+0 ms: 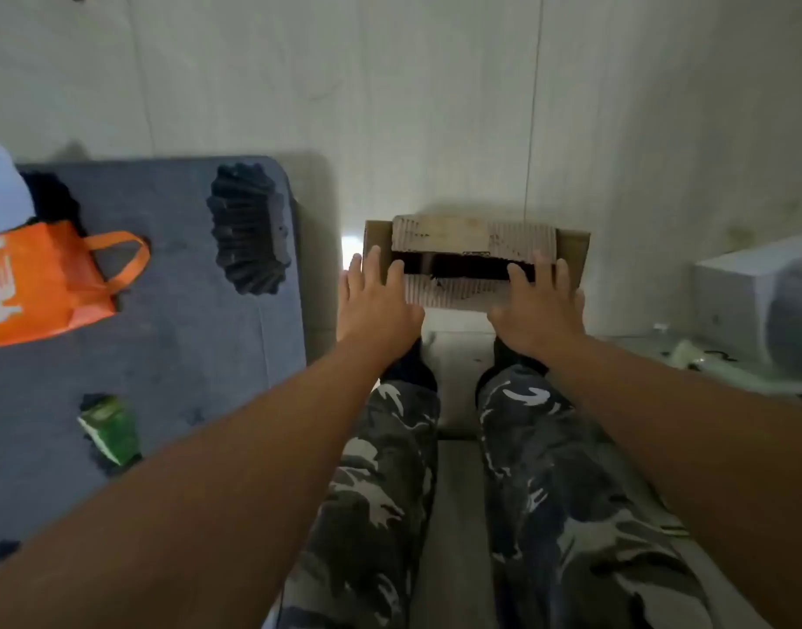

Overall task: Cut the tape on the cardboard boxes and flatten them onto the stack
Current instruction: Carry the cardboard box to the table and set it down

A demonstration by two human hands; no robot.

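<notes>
Now both hands, left [375,306] and right [541,311], press flat-fingered on the box [476,261]; uneven pressure could skew it.

No text can be read anywhere. The orange bag [40,279] at the bed's left edge carries a white print, cut off and too blurred to make out. The green carton [113,431] near the bed's front edge shows no legible label.

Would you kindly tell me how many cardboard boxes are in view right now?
1: the cardboard box on the floor ahead, under the left hand and right hand. Others may lie outside the view.
</notes>
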